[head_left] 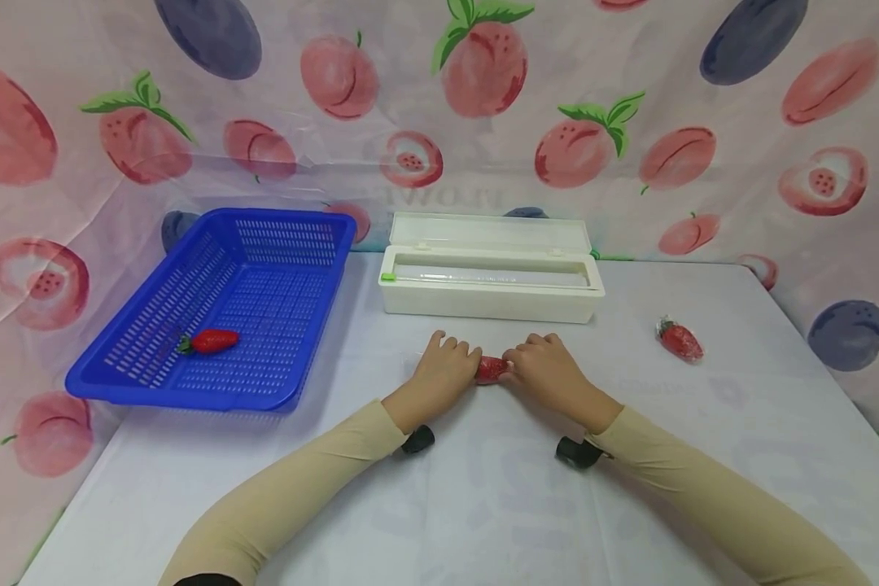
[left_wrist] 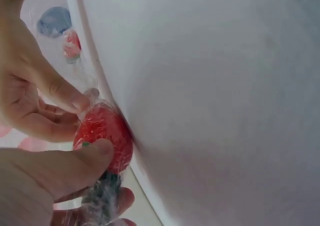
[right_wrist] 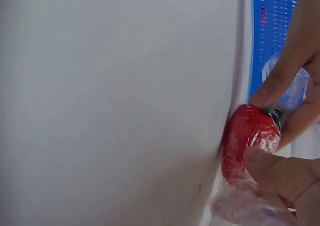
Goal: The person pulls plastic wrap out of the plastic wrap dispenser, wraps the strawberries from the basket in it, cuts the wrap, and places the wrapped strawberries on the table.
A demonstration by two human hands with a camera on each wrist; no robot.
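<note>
Both hands meet over a strawberry [head_left: 491, 370] wrapped in clear plastic film, low over the white table. My left hand [head_left: 443, 373] pinches its leafy end; in the left wrist view the thumb presses on the red strawberry [left_wrist: 116, 132] and fingers lie beneath the dark green leaves. The right hand [head_left: 552, 374] pinches the tip end, where the film is gathered. Loose film [right_wrist: 235, 206] sticks out past the tip in the right wrist view, and more film bunches beyond the leaves.
A blue basket [head_left: 315, 325] on the left holds one bare strawberry [head_left: 215, 341]. Behind the hands stands a white film dispenser box [head_left: 491, 305], lid raised, with a roll inside. Another film-wrapped strawberry [head_left: 680, 340] lies on the table at the right.
</note>
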